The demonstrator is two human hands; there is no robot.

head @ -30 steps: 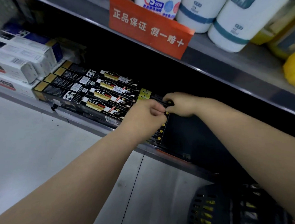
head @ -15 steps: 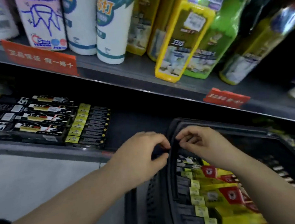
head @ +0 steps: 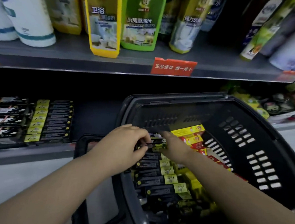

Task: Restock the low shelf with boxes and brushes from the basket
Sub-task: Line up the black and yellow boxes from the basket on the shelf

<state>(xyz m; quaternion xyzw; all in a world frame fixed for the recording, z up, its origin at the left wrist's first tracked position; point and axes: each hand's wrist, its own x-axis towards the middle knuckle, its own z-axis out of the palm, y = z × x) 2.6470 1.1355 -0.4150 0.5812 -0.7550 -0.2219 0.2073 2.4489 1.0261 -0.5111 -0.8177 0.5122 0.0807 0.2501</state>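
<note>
Arms extend into a black plastic basket (head: 242, 139) that stands in front of the low shelf (head: 94, 116) of a shop display. The left grip (head: 126, 147), a bare hand, is clamped on a black pack (head: 157, 141) with a yellow end, its fingers curled over the dark half. The right grip (head: 175, 145) meets the same pack from the other side, with fingertips on the yellow end. Motion blur makes it impossible to tell whether they pinch the pack or only touch it.

The pack is inside the basket, at the far end of a row of matching packs (head: 154, 180) that lie side by side along the basket's left side. Red and yellow boxes (head: 191, 136) lie just to the right of that row.

On the low shelf to the left, well apart from both hands, a block of black-and-yellow packs (head: 53, 119) lies flat in rows. Black boxes with white and gold print (head: 2, 116) lie just beside them, further left. A stretch of dark shelf shows between the block and the basket. Pale floor (head: 25, 178) shows below the shelf's front edge.

The upper shelf (head: 68, 52) carries white rolls (head: 32, 23), a yellow bottle (head: 101, 23), a green bottle (head: 141, 18) and more bottles to the right. A red tag (head: 173, 66) with white Chinese characters hangs on its front edge.
</note>
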